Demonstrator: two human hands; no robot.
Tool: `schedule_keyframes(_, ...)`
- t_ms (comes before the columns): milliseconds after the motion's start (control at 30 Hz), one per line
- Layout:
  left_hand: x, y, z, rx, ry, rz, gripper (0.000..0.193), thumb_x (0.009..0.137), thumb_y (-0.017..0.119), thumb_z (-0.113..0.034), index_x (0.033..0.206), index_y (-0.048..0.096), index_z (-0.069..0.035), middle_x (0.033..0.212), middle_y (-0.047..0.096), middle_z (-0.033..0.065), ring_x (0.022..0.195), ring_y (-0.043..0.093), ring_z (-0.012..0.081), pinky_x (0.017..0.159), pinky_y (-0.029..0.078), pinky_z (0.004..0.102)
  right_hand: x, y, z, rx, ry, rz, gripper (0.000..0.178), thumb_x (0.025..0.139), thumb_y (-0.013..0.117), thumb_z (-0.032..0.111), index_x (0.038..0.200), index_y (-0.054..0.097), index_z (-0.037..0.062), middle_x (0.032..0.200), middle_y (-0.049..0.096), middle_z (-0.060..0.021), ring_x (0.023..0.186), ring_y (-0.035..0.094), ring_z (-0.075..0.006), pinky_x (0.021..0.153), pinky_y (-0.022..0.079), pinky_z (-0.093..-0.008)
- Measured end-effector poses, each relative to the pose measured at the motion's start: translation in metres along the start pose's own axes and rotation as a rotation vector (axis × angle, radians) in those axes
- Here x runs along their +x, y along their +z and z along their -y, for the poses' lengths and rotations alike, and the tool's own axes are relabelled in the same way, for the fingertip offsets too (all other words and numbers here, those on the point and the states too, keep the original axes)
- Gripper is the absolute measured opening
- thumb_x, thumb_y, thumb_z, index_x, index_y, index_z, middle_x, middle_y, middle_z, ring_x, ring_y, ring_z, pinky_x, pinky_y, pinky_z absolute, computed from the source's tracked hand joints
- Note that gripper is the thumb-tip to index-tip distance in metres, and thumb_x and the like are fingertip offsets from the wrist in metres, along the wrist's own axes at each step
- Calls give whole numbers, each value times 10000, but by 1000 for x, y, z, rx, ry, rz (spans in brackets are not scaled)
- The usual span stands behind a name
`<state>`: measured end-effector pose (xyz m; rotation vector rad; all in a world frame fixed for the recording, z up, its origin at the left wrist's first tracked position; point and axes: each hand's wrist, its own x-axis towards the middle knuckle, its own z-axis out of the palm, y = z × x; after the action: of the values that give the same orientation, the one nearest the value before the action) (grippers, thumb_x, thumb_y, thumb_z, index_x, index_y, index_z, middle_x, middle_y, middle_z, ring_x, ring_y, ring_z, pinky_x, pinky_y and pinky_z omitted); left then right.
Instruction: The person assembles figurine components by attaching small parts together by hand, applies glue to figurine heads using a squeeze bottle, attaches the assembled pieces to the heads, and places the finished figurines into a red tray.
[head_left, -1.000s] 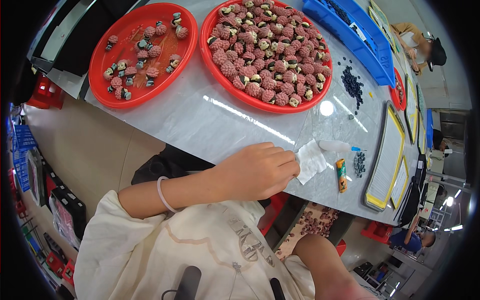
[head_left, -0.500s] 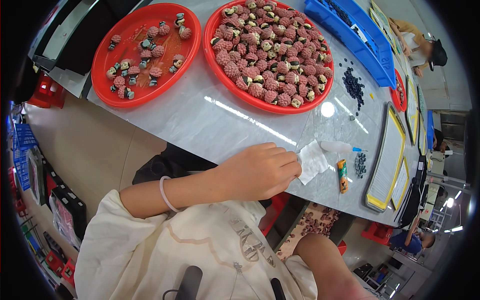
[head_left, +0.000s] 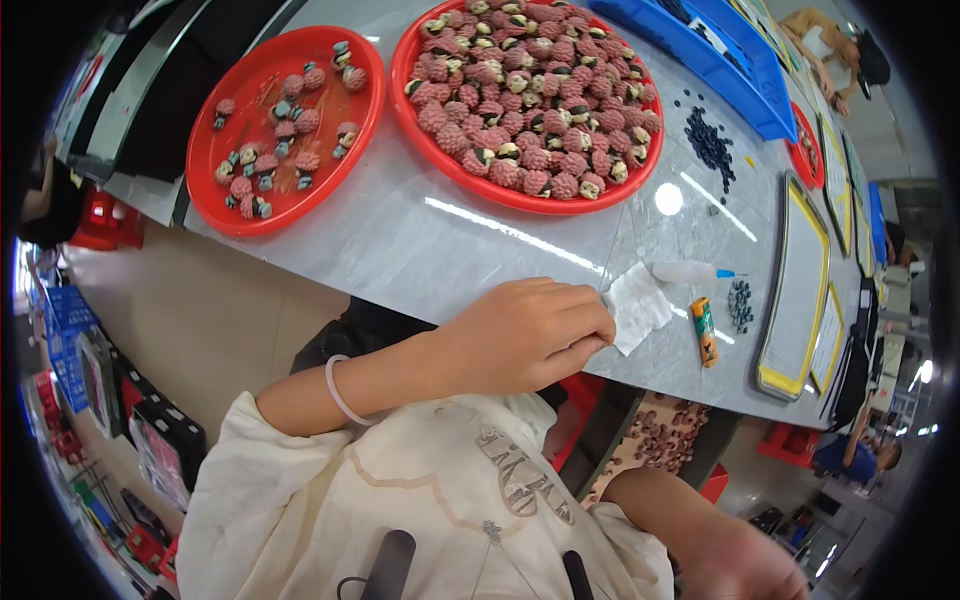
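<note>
My left hand (head_left: 535,335) is closed at the near edge of the grey table, fingers curled together. Whatever it may hold is hidden inside the fingers. A crumpled white tissue (head_left: 640,308) lies right beside its knuckles. Beyond that are a clear bottle (head_left: 684,272) with a blue needle tip, an orange and green tube (head_left: 705,333) and a small cluster of grey-blue pieces (head_left: 740,307). Low at the right, away from the table, my right hand (head_left: 750,565) is smeared by motion, so its fingers cannot be read.
A red tray (head_left: 215,185) with several pink figures stands at the left; a fuller red tray (head_left: 530,205) is beside it. Dark pieces (head_left: 708,148) lie near a blue bin (head_left: 765,105). Yellow-rimmed trays (head_left: 795,300) line the right. Below the table sits an open drawer (head_left: 655,440) of pieces.
My right hand has come into view at the lower right. The left hand stays closed beside the tissue. The whole view has tilted slightly.
</note>
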<state>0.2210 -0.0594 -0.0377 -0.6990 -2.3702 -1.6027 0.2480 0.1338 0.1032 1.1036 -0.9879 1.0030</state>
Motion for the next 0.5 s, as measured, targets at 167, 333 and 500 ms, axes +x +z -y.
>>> schedule_keyframes(167, 21, -39, -16, -22, -39, -10, 97, 721, 550, -16, 813, 566, -45, 728, 554, 32, 600, 509, 121, 518, 375, 234, -47, -47, -36, -697, 279, 165, 248, 820, 441, 118, 812, 541, -109, 894, 534, -190, 715, 533, -213, 608, 425, -313)
schedule_keyframes(333, 71, -79, -14, 215, -33, -76, 89, 759, 534, -43, 829, 584, -22, 769, 578, 22, 611, 483, 74, 526, 364, 196, -93, -51, -66, -472, 1228, 390, 169, 794, 476, 25, 915, 555, -63, 897, 567, -108, 784, 519, -151, 709, 398, -244)
schedule_keyframes(500, 129, -86, 4, 457, 55, 83, 124, 779, 547, -105, 853, 586, -13, 748, 579, 16, 609, 477, 72, 534, 366, 192, -118, -43, -85, -491, 1302, 740, 210, 748, 508, 10, 948, 566, -20, 879, 587, -70, 821, 526, -136, 720, 391, -240)
